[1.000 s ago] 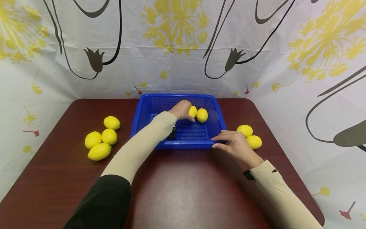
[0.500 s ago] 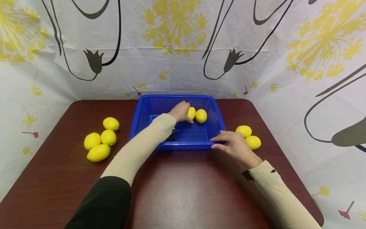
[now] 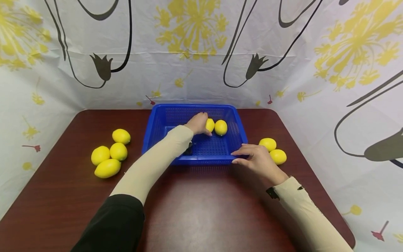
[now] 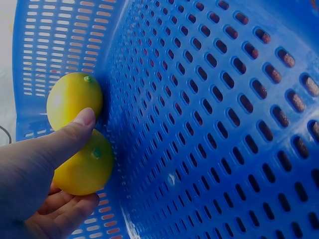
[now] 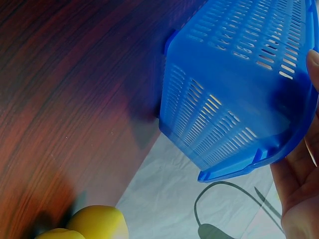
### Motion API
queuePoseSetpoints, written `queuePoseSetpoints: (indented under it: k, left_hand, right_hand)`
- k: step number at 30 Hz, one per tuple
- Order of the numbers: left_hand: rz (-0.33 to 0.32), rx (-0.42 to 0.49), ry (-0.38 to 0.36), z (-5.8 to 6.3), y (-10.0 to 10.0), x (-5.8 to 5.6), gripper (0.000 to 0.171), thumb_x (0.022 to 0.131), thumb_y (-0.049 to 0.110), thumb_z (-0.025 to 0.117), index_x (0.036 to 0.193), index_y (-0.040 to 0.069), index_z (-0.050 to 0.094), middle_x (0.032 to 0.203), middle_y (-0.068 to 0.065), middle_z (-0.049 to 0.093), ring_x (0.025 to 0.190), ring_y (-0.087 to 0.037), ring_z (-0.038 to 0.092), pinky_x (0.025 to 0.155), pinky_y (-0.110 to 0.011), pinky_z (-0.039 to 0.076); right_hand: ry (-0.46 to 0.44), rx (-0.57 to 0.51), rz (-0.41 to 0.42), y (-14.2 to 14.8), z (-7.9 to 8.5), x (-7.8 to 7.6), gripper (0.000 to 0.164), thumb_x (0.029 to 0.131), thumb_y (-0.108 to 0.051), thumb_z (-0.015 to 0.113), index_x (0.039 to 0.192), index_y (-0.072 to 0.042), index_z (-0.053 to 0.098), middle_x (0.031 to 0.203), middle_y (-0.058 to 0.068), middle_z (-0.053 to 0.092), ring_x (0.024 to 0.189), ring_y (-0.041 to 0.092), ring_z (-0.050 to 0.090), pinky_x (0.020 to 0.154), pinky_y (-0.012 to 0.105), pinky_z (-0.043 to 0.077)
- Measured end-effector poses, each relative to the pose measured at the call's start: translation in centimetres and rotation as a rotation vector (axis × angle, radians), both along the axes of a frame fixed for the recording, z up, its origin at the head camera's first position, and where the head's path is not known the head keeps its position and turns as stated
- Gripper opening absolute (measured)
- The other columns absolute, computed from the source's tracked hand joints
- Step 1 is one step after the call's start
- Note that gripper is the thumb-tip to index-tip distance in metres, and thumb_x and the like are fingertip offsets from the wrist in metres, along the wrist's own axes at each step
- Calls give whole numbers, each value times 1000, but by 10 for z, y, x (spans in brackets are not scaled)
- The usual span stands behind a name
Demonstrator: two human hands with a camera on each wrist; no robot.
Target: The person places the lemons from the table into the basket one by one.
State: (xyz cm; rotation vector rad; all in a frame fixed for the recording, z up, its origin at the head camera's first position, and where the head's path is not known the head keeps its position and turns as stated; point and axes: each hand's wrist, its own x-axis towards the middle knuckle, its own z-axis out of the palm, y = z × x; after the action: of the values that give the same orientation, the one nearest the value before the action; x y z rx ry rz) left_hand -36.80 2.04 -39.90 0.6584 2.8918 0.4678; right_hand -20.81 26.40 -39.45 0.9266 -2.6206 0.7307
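A blue perforated plastic basket (image 3: 201, 160) stands near the far edge of the table. Inside it, my left hand (image 3: 197, 123) holds a lemon (image 4: 87, 174), thumb over the top and fingers curled beneath in the left wrist view. A second lemon (image 3: 221, 127) lies right beside the held one, close to the basket's side wall. At the near right corner, my right hand (image 3: 259, 159) pinches the basket rim between thumb and fingers. The right wrist view shows this hand (image 5: 301, 199) at the rim, partly cut off by the frame edge.
Several lemons (image 3: 118, 151) lie grouped on the dark wooden table (image 3: 189, 210) left of the basket. Two more lemons (image 3: 278, 156) lie at the right, just behind my right hand. A patterned white cloth (image 3: 201, 80) hangs behind and beside the table.
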Motion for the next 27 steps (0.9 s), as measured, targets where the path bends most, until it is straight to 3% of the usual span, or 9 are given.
queuePoseSetpoints:
  k: [17,23,27]
  left_hand:
    - [-4,-8,-30,-2,-2,0,76,81,37,81,136,-4,49,129,-20,58,116,-30,59,101,-40,51]
    - [-35,-24,0,4,-4,-2,72,82,40,80,132,-4,52,126,-20,58,116,-31,57,102,-41,50]
    - [-46,-20,-8,12,-7,-4,75,84,42,78,136,-3,50,133,-20,56,124,-32,54,106,-41,48]
  right_hand:
    - [-12,1,0,0,-2,-1,26,76,-24,84,101,-17,80,98,2,78,117,37,66,71,33,62]
    - [-2,-8,2,0,-1,0,26,76,-23,85,100,-18,80,97,1,78,117,36,66,71,33,62]
    - [-4,-15,2,1,-1,1,25,76,-23,84,100,-18,80,98,1,78,117,36,66,70,33,61]
